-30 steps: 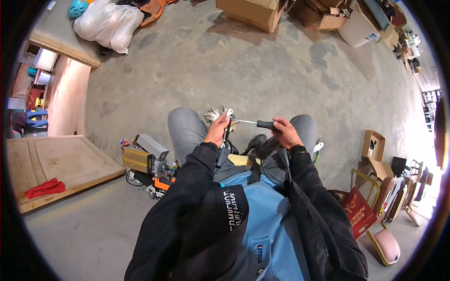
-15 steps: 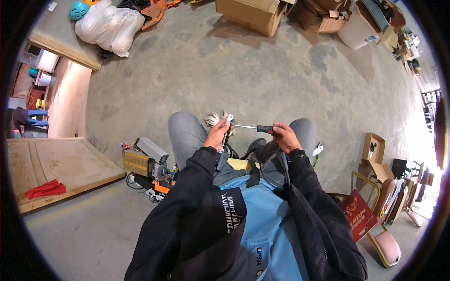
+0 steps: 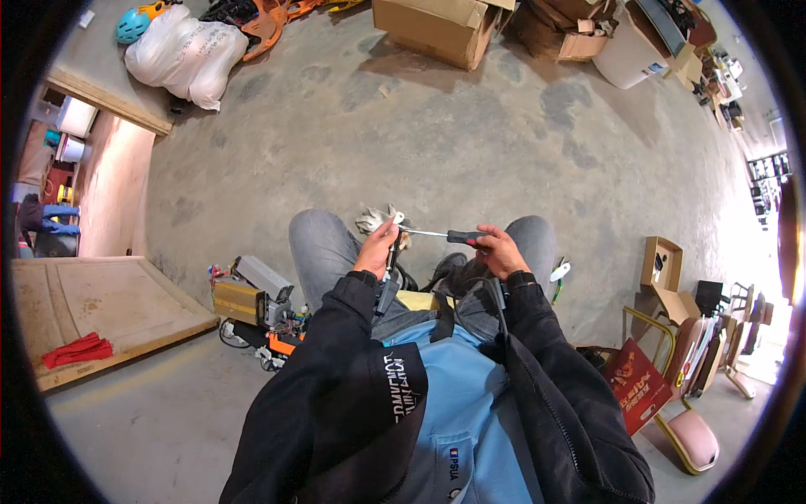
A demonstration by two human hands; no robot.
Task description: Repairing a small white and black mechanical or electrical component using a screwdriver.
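Observation:
My right hand (image 3: 501,254) is closed around the black-and-red handle of a screwdriver (image 3: 463,238). Its metal shaft runs left, and the tip meets a small part in my left hand (image 3: 376,249). That hand is pinched on the small white-ended part (image 3: 399,218), whose kind I cannot make out; a dark length hangs below it beside my palm. Both hands are above my lap, between my knees. Just beyond the left one, pale work gloves (image 3: 369,222) lie on the floor.
Left of my leg sit a metal-cased device (image 3: 239,300) and tangled parts. A wooden panel (image 3: 109,307) carries a red cloth (image 3: 77,350). Ahead are a white sack (image 3: 186,59) and a cardboard box (image 3: 428,32). To the right are an open box (image 3: 662,262) and a chair (image 3: 690,437).
The view has shifted slightly, so the surroundings sit a little further left. Both hands keep their grips, with the screwdriver still against the small part.

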